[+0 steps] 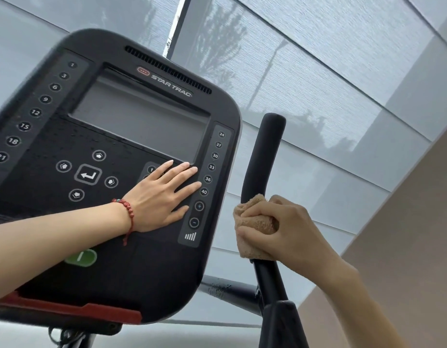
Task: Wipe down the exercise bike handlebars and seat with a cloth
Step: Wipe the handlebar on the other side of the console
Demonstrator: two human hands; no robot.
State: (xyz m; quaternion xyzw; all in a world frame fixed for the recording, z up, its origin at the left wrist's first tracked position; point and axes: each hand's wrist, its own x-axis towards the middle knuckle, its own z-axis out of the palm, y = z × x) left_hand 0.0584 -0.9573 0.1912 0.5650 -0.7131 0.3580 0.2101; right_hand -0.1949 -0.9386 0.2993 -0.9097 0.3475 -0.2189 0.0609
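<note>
Meanwhile, right hand (280, 229) grips cloth (255, 222) around handlebar (265, 156); left hand (162, 197), fingers (186, 183) flat and open, braces on console (111, 146), risking accidental button presses.

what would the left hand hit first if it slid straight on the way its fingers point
Sliding flat on the console, the left hand would probably first meet the numbered button column, around 33 and 36, just past its fingertips.

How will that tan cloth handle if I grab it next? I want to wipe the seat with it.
The tan cloth looks soft and floppy: it bunches and folds around the handlebar under the right hand. Its fuzzy pile probably grips rather than slides. It is likely light, since loose folds stay put in one hand.
</note>
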